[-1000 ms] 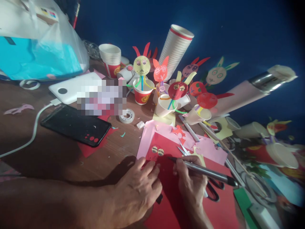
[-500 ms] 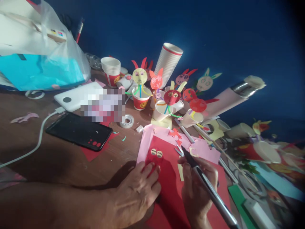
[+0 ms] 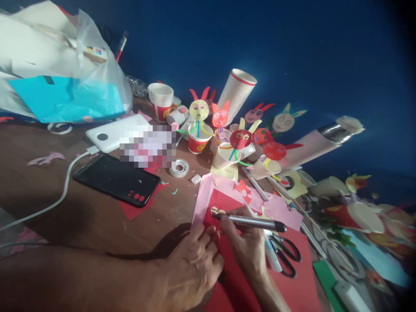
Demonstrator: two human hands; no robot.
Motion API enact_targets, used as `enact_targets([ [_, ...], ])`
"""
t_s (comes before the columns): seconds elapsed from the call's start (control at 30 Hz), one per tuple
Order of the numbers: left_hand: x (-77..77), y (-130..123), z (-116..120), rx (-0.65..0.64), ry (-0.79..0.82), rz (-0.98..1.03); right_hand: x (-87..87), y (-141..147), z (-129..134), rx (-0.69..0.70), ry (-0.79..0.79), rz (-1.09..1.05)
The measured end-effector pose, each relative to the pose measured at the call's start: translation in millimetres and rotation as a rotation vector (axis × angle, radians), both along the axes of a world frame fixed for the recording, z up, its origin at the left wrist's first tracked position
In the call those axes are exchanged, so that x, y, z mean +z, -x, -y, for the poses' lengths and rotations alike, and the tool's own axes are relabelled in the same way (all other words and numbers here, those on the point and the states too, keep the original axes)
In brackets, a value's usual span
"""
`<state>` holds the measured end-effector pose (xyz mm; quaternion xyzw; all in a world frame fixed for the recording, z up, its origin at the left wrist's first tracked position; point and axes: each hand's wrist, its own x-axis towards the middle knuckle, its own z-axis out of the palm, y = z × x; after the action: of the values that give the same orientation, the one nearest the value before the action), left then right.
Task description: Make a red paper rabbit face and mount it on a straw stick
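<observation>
My left hand (image 3: 195,264) rests on the red paper (image 3: 302,277), its fingertips pressing down just below two small cream paper ovals (image 3: 217,211). In my right hand (image 3: 248,245) is a silver and black marker (image 3: 256,222), lying nearly level with its tip at the ovals. The red piece under the ovals is hard to tell from the red sheet. Black-handled scissors (image 3: 286,255) and a pale tube (image 3: 273,253) lie right beside my right hand.
Paper cups with paper animal heads (image 3: 241,139) stand behind the sheets. A black phone (image 3: 117,180), white tape roll (image 3: 179,168) and white power bank (image 3: 118,132) sit at the left. Tall stacked cups (image 3: 237,93) lean behind. More cups and scraps lie right.
My right hand has moved left and turned, bringing the marker down to the ovals and uncovering the scissors and tube. My left hand stays on the paper. The view has shifted slightly.
</observation>
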<state>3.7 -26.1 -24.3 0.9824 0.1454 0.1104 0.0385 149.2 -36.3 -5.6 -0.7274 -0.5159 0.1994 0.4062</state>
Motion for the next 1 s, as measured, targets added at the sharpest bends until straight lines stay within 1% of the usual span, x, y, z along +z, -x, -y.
enact_targets([
  [0.17,4.1,0.2,-2.1,0.001,0.061,-0.037,-19.3,5.1,1.9,-0.05,0.052,-0.046],
  [0.27,5.8,0.6,-2.7,0.002,0.077,-0.046,-25.4,3.2,6.2,-0.043,0.058,-0.038],
  [0.47,7.7,0.6,-2.8,0.014,0.102,-0.044,-23.9,0.3,7.6,-0.023,0.041,0.013],
  [0.6,9.9,-0.3,-3.1,0.021,0.111,-0.062,-24.3,0.7,6.2,-0.018,0.026,-0.004],
  [0.7,10.6,-0.6,-3.0,0.022,0.118,-0.077,-24.1,1.8,6.2,-0.013,0.049,-0.015],
  [1.0,11.7,-0.6,-3.3,0.023,0.094,-0.058,-24.6,3.8,4.1,-0.002,0.034,0.002],
])
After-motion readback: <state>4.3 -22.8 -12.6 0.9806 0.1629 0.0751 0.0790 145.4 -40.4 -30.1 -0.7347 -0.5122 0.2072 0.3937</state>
